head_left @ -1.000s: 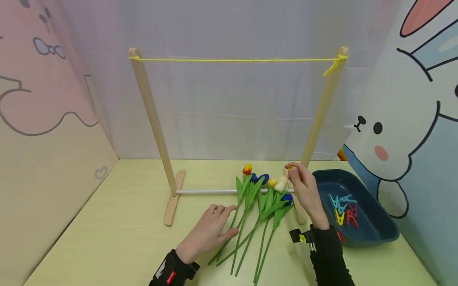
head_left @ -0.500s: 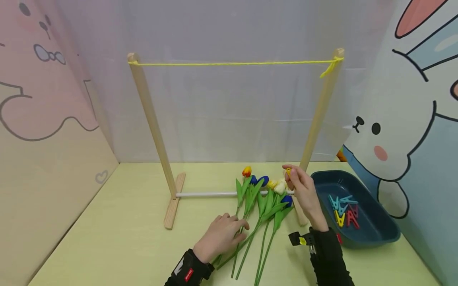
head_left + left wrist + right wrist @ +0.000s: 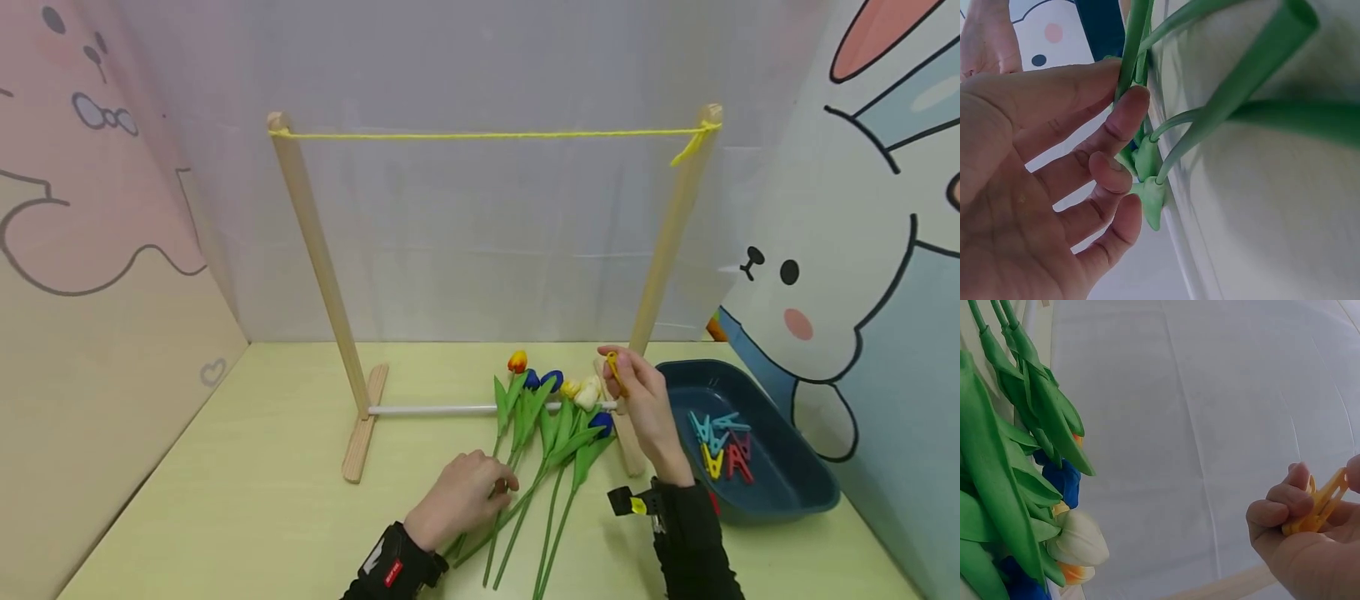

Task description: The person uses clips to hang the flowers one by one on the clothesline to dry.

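My left hand [image 3: 461, 496] is over the stems of several artificial tulips [image 3: 558, 442] lying on the table. In the left wrist view its thumb and index finger pinch a green tulip stem [image 3: 1133, 44]; the other fingers are loosely bent. The tulips have red-orange, blue, yellow and white heads pointing away from me. Just right of the heads, raised beside the right post, my right hand [image 3: 654, 408] holds a yellow clothespin [image 3: 615, 375]. The right wrist view shows the clothespin [image 3: 1317, 509] between thumb and curled fingers.
A wooden frame with a left post [image 3: 318, 267] and right post [image 3: 671, 242] stands behind, yellow string [image 3: 487, 136] tied across its top. A white rod [image 3: 435, 410] joins its feet. At right sits a dark blue basin [image 3: 802, 475] with several coloured clothespins [image 3: 720, 442].
My left hand has moved right onto the tulip stems and its fingers have closed in. The right hand stays near the right post; the yellow clothespin now shows more in its fingers.
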A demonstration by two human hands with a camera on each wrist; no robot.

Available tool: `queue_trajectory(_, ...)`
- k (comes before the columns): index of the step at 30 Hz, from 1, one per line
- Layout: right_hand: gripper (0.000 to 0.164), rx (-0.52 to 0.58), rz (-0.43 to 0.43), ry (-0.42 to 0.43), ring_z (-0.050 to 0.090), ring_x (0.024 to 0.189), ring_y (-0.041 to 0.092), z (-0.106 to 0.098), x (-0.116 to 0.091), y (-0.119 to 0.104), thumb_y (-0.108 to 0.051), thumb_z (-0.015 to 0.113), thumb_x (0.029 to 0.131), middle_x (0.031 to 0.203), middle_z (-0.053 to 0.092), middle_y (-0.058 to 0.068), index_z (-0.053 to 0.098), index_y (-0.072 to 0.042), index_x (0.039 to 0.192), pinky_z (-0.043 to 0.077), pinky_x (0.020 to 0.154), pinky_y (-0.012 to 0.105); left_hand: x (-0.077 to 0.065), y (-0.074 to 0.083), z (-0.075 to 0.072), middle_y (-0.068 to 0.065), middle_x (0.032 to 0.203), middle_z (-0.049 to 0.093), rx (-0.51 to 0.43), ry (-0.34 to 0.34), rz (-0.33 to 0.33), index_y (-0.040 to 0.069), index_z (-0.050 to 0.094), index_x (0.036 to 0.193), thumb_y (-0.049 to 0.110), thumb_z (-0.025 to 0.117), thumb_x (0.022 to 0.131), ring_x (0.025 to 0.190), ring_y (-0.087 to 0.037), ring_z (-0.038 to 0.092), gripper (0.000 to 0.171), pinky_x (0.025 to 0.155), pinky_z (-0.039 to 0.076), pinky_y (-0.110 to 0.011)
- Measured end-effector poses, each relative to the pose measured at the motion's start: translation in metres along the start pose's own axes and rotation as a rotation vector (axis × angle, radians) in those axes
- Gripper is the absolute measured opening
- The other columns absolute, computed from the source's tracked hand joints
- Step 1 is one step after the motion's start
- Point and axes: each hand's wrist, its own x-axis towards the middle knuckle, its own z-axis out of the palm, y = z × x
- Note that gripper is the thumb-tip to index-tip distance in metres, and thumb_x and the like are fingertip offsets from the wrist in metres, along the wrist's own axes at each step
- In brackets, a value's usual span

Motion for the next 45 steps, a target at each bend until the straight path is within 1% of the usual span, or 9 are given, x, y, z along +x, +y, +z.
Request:
queue_trajectory(7,0.027,0.009,0.011,-0.002,0.042,0.065,0.016,-0.001,0.000,0.000,-0.022,0.036,0.111,0.082,0.052,-0.002,0.060,-0.009,0.113,0.035,0.060,0.024,-0.003,-0.003,-0.008,0.007,0.081,0.069,-0.204,-0.022,-0.050,0.013,0.077,0.103,0.009,0.072,0.092,0.073,-0.003,0.056,0.013,0.061,0.039,-0.017)
queue_trajectory(11,0.027,0.021,-0.011,-0.005,0.042,0.064,0.016,-0.002,0.000,0.002,-0.022,0.036,0.111,0.082,0.052,-0.001,0.060,-0.009,0.113,0.035,0.059,0.024,-0.002,-0.005,-0.013,0.003,0.078,0.066,-0.352,0.001,-0.029,0.008,0.075,0.104,0.007,0.065,0.096,0.061,0.001,0.045,0.013,0.058,0.037,-0.016)
queue_trajectory(16,0.026,0.031,-0.032,-0.015,0.041,0.064,0.016,-0.001,0.000,0.002,-0.021,0.036,0.111,0.081,0.052,-0.002,0.061,-0.011,0.111,0.034,0.059,0.026,-0.001,-0.006,-0.018,-0.012,0.078,0.066,-0.530,0.019,-0.001,0.003,0.073,0.107,0.006,0.057,0.100,0.055,0.003,0.040,0.017,0.056,0.038,-0.016)
queue_trajectory(20,0.026,0.019,-0.020,-0.011,0.041,0.065,0.016,-0.002,0.001,0.002,-0.021,0.036,0.111,0.081,0.052,-0.003,0.061,-0.011,0.112,0.035,0.059,0.024,-0.002,-0.006,-0.023,-0.017,0.101,0.073,-0.645,0.022,-0.045,0.006,0.074,0.111,0.008,0.057,0.101,0.053,0.002,0.041,0.019,0.052,0.035,-0.016)
queue_trajectory(24,0.026,0.020,-0.008,-0.003,0.042,0.066,0.015,-0.003,0.001,0.002,-0.022,0.036,0.111,0.082,0.052,-0.003,0.061,-0.013,0.111,0.035,0.059,0.024,-0.005,-0.006,-0.032,-0.017,0.120,0.071,-0.785,0.013,-0.072,0.008,0.073,0.114,0.011,0.059,0.101,0.057,-0.003,0.051,0.019,0.055,0.038,-0.016)
queue_trajectory(30,0.026,0.051,-0.023,-0.013,0.042,0.065,0.015,-0.004,0.001,0.003,-0.022,0.037,0.111,0.082,0.052,-0.004,0.063,-0.018,0.109,0.033,0.057,0.026,-0.009,-0.009,-0.044,-0.020,0.106,0.069,-0.964,-0.001,-0.078,0.003,0.068,0.123,0.016,0.063,0.100,0.059,-0.005,0.054,0.027,0.058,0.045,-0.020)
queue_trajectory(34,0.026,0.062,-0.029,-0.023,0.042,0.065,0.015,-0.003,0.001,0.003,-0.022,0.036,0.111,0.082,0.052,-0.004,0.063,-0.019,0.109,0.032,0.057,0.026,-0.010,-0.012,-0.046,-0.022,0.110,0.072,-0.994,0.074,-0.082,0.001,0.069,0.123,0.018,0.066,0.098,0.068,-0.005,0.064,0.030,0.064,0.052,-0.021)
queue_trajectory(41,0.026,0.074,-0.028,-0.024,0.042,0.065,0.015,-0.003,0.001,0.003,-0.023,0.037,0.111,0.082,0.052,-0.003,0.063,-0.019,0.108,0.034,0.058,0.025,-0.015,-0.017,-0.050,-0.031,0.108,0.070,-1.005,0.217,-0.026,-0.001,0.069,0.123,0.019,0.068,0.097,0.084,-0.013,0.073,0.033,0.078,0.060,-0.031)
queue_trajectory(45,0.026,0.083,-0.025,-0.030,0.041,0.066,0.016,-0.005,0.000,0.004,-0.023,0.037,0.111,0.083,0.052,-0.003,0.062,-0.019,0.109,0.034,0.058,0.026,-0.016,-0.021,-0.055,-0.022,0.104,0.074,-1.014,0.322,0.045,-0.003,0.069,0.122,0.015,0.067,0.097,0.090,-0.016,0.075,0.031,0.084,0.060,-0.036)
